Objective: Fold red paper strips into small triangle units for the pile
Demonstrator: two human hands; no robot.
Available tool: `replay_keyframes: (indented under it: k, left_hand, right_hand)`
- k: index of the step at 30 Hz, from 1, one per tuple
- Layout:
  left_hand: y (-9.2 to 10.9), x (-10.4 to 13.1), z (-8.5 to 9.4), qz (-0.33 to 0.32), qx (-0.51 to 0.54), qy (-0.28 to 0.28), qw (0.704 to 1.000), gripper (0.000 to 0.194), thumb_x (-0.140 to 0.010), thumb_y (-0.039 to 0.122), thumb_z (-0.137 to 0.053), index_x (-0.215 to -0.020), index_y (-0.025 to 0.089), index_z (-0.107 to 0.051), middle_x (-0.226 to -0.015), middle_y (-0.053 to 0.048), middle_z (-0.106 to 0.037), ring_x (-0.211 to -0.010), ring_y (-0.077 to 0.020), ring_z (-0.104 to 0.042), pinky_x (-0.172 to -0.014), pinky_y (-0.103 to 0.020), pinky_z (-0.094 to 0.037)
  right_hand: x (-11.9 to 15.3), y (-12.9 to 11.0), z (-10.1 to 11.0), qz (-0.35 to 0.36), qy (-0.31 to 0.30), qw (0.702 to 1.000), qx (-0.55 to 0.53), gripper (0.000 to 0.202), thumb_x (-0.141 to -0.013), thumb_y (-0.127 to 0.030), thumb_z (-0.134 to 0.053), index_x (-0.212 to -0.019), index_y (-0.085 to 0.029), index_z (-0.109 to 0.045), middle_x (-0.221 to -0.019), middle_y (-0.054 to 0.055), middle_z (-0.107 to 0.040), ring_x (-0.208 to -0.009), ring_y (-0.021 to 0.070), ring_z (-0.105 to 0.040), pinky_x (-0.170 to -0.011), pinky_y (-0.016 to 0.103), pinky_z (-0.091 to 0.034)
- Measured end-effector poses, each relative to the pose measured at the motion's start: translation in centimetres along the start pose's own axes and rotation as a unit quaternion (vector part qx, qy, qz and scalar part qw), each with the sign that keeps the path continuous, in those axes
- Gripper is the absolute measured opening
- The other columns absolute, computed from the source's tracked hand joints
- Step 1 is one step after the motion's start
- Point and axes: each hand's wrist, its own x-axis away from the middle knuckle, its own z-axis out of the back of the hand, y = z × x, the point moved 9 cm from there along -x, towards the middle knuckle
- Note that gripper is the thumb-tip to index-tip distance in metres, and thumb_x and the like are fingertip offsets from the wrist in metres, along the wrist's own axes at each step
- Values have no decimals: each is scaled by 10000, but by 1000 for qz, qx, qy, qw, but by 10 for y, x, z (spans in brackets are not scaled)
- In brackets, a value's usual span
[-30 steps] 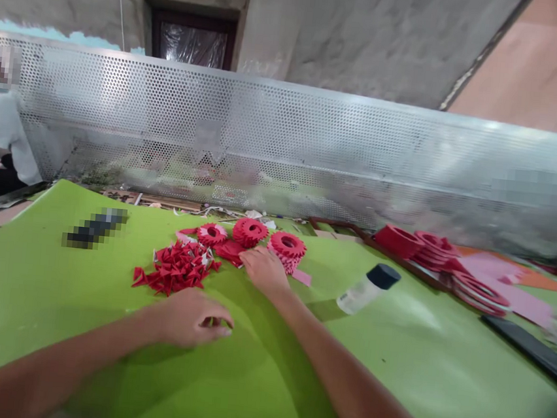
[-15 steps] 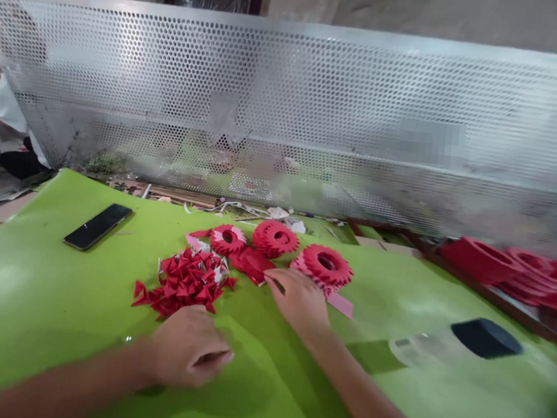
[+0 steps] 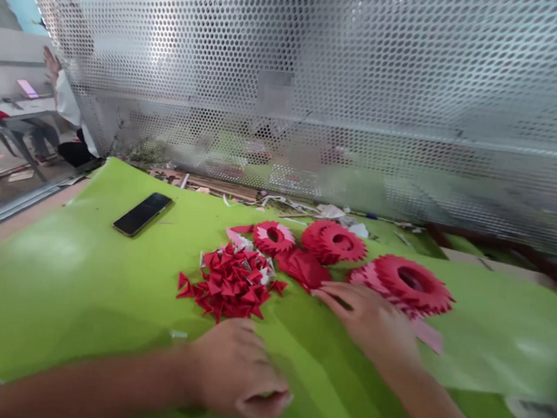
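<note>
My left hand (image 3: 243, 373) is curled closed on the green table, just below a heap of small folded red paper triangles (image 3: 232, 282). Its fingers are turned under, so whatever they may hold is hidden. Farther right, my right hand (image 3: 373, 320) has thumb and fingertips pinched together at the near edge of some flat red paper pieces (image 3: 303, 268). Behind it stands a toothed ring of stacked red and pink paper (image 3: 385, 275). Two more such rings, a smaller red-and-pink one (image 3: 260, 241) and a red one (image 3: 318, 237), sit beyond the red pieces.
A black phone (image 3: 143, 214) lies left of the heap on the green tabletop (image 3: 81, 262). A pink paper strip (image 3: 428, 335) is beside my right wrist. Scraps line the back edge below a perforated metal panel (image 3: 234, 53). Another person's hand (image 3: 52, 62) shows at far left.
The view has turned left, so everything on the table appears farther right. Both hands stay at nearly the same places, the left by the heap, the right at the red paper pieces.
</note>
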Motion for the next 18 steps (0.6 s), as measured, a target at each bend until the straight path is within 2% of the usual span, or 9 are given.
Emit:
replay_keyframes:
  k: [4,7,10,13,15,18]
  left_hand:
    - [7,-5,6,-7,14,-14,1000,342,-915,305,-558,-591,206,-611,-435,68,-592,-355,-91,-411,-551,-283,-383]
    - [6,-12,19,14,29,-19,999,315,-908,291,-564,-615,200,-634,-480,61,-631,-410,-100,-489,-553,-267,-392]
    - [6,-14,35,22,25,-26,999,337,-926,268,-542,-608,200,-627,-512,47,-653,-450,-114,-530,-573,-266,-413]
    - [4,-5,46,15,36,-37,999,329,-933,228,-550,-609,210,-604,-470,68,-600,-412,-103,-480,-557,-262,-420]
    - [-2,6,53,22,36,-25,999,346,-933,221,-556,-589,209,-581,-443,78,-553,-390,-96,-439,-554,-261,-422]
    - [-5,22,53,10,44,-13,999,352,-931,217,-566,-579,201,-579,-445,75,-537,-398,-92,-444,-551,-262,-415]
  right_hand:
    - [-1,2,3,-4,19,1000,0,415,-1031,-490,-459,-891,-282,-790,-877,56,-808,-757,269,-763,-706,417,-608]
    - [-3,-5,6,1,24,1000,8,389,-1031,-456,-471,-907,-272,-790,-903,79,-804,-810,305,-759,-764,450,-594]
    - [-6,-14,16,14,46,998,32,372,-1034,-440,-489,-903,-253,-783,-898,90,-804,-816,295,-757,-763,416,-584]
    - [-7,-15,32,3,83,995,57,336,-1017,-450,-542,-894,-237,-771,-877,79,-802,-799,266,-758,-737,379,-578]
    - [-7,-14,42,-7,102,992,68,331,-1001,-464,-565,-876,-234,-767,-862,73,-802,-798,267,-759,-715,379,-574]
    - [-7,-14,57,-50,110,991,58,306,-984,-463,-577,-860,-251,-760,-889,82,-802,-841,286,-759,-725,395,-569]
